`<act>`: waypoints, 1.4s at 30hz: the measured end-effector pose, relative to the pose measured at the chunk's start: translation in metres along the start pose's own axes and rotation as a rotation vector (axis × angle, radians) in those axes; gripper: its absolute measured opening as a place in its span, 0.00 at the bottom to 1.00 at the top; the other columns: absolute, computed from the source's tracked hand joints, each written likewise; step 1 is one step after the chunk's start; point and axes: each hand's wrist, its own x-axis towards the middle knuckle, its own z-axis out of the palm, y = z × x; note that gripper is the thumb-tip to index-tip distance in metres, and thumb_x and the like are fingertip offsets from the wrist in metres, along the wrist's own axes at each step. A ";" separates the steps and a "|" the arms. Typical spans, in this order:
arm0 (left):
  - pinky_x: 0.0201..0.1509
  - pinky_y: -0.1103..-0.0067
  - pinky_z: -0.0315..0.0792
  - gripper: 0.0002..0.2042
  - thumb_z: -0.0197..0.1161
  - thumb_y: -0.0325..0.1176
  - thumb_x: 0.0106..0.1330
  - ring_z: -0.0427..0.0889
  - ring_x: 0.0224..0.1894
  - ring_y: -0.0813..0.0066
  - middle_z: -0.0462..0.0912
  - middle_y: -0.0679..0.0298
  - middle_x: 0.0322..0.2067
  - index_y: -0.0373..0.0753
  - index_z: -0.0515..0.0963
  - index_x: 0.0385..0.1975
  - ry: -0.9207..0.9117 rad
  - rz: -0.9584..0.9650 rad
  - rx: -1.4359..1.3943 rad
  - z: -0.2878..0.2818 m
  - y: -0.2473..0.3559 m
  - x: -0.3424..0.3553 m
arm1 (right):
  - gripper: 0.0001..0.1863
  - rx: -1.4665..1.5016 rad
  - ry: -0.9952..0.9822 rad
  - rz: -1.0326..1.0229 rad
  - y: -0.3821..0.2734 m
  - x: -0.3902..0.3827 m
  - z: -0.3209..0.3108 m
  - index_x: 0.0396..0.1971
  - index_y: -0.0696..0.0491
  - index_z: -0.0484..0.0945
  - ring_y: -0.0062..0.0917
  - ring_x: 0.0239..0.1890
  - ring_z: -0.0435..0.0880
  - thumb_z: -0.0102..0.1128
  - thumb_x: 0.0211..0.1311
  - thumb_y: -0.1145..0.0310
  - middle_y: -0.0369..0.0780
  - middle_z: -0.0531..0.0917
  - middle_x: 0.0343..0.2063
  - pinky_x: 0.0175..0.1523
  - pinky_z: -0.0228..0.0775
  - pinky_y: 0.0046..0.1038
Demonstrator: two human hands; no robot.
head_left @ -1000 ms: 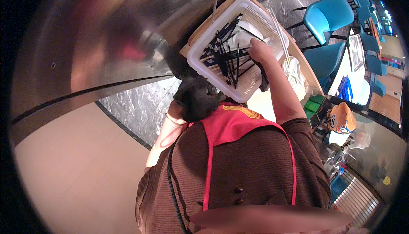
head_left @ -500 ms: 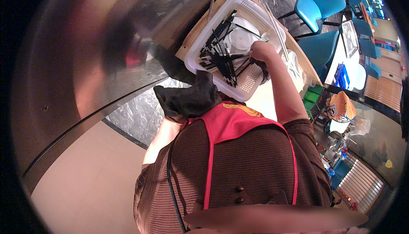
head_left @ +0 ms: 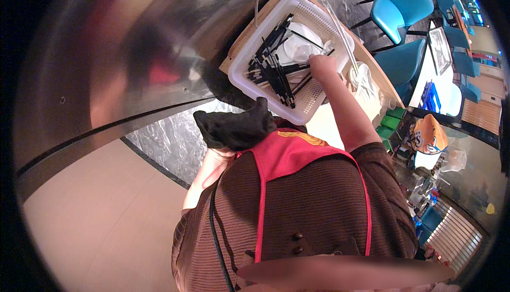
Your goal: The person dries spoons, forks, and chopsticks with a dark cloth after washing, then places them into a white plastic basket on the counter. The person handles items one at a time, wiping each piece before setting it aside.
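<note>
Basket (head_left: pixel 312 99) likely keeps chopsticks (head_left: pixel 281 79) gathered near the right hand (head_left: pixel 323 68), seemingly closed on some; cloth (head_left: pixel 234 128) conceals whether the left hand (head_left: pixel 217 157) grips.

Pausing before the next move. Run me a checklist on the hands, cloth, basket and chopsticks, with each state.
1. Right hand at the white perforated basket: ok, over its right side.
2. Right-hand grip: cannot tell, fingertips are hidden among the things there.
3. Left hand at the black cloth: ok, though the cloth hides its fingers.
4. Cloth away from the black chopsticks: ok, outside the basket.
5. Chopsticks lined up: not ok, they cross at several angles.
6. White spoons separate from chopsticks: ok, beside the basket on the right.
</note>
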 end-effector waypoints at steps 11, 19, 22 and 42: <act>0.77 0.57 0.62 0.47 0.58 0.74 0.63 0.75 0.67 0.53 0.73 0.50 0.69 0.38 0.71 0.69 -0.093 -0.053 0.007 0.021 -0.044 -0.006 | 0.26 0.453 0.557 -0.007 0.019 -0.031 -0.008 0.65 0.45 0.72 0.49 0.45 0.87 0.56 0.67 0.68 0.48 0.84 0.51 0.49 0.80 0.48; 0.77 0.57 0.62 0.46 0.58 0.74 0.64 0.75 0.67 0.54 0.72 0.51 0.69 0.39 0.71 0.69 -0.050 -0.057 0.049 0.023 -0.044 -0.018 | 0.11 0.136 0.143 -0.014 0.027 -0.011 -0.010 0.35 0.55 0.88 0.47 0.44 0.90 0.56 0.63 0.69 0.51 0.89 0.38 0.47 0.83 0.46; 0.77 0.57 0.62 0.46 0.58 0.74 0.64 0.74 0.68 0.54 0.72 0.51 0.69 0.39 0.71 0.69 -0.030 -0.061 0.073 0.021 -0.040 -0.021 | 0.10 0.045 0.104 -0.046 0.012 -0.009 -0.005 0.33 0.54 0.87 0.43 0.45 0.91 0.57 0.63 0.67 0.47 0.90 0.39 0.47 0.83 0.44; 0.78 0.58 0.61 0.43 0.57 0.70 0.67 0.73 0.69 0.55 0.71 0.54 0.71 0.41 0.68 0.71 0.016 -0.136 0.130 0.012 -0.021 -0.009 | 0.26 0.438 0.319 -0.115 0.000 -0.012 0.006 0.64 0.47 0.74 0.48 0.50 0.87 0.53 0.65 0.71 0.50 0.81 0.57 0.54 0.80 0.47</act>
